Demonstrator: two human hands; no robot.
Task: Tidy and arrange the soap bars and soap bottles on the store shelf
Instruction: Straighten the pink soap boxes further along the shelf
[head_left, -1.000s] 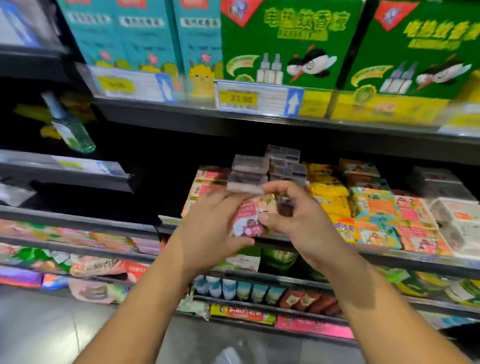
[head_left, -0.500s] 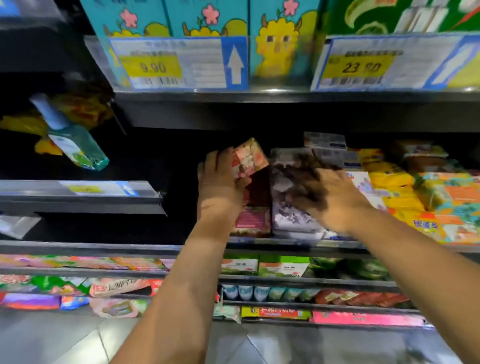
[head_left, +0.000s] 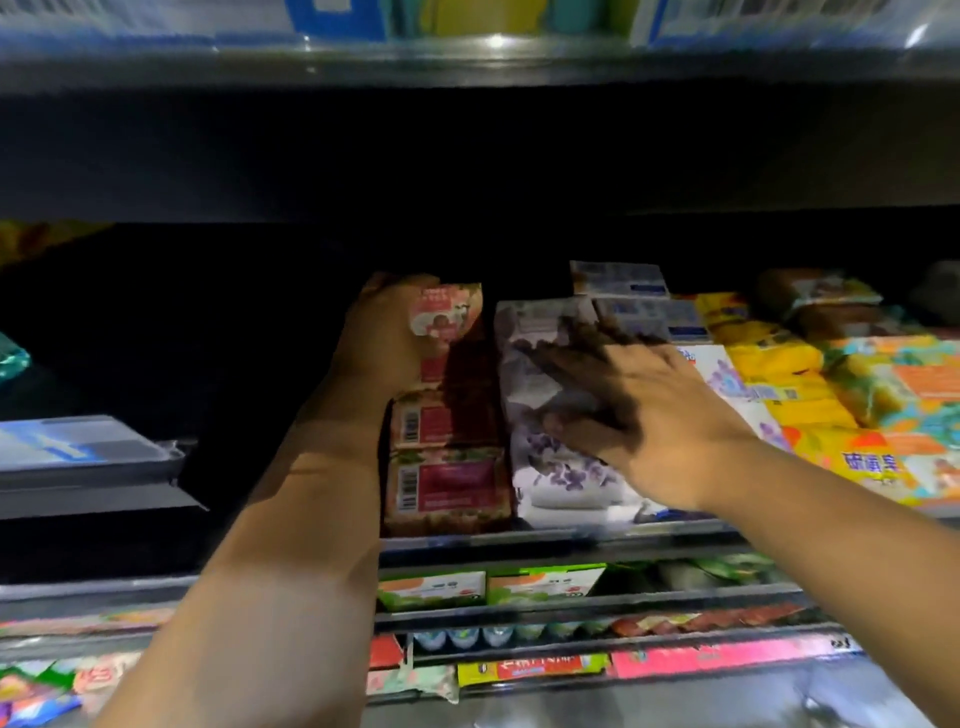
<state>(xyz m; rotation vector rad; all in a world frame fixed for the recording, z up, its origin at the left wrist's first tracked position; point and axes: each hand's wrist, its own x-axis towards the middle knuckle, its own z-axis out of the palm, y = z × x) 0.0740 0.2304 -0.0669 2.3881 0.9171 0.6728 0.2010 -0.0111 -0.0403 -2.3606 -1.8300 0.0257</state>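
- While the left hand (head_left: 387, 332) holds a pink soap bar (head_left: 448, 317), with its fingers closed around the left side of the pack, this bar is up at the rear end of a row of red soap bars (head_left: 449, 480).
- That row runs from the front edge of the shelf (head_left: 545, 538) toward its back, and the bars lie one behind the other with their barcodes to the left.
- I cannot tell if the held bar touches the row under it or hangs just above it.
- The right hand (head_left: 644, 410) is flat and palm down, with the fingers (head_left: 571, 358) spread wide, and it rests on the white and purple soap packs (head_left: 540, 467).
- These packs lie just beside the red row, on its right, and they also reach the front edge.
- Behind the right hand, near the back of the shelf, some blue and white boxes (head_left: 618, 278) are stacked.
- Further to the right end of the shelf lie yellow packs (head_left: 769, 364), touching each other.
- Below the front edge, a lower shelf carries green and white boxes (head_left: 434, 590).
- At the left end the shelf is very dark and nothing can be made out.
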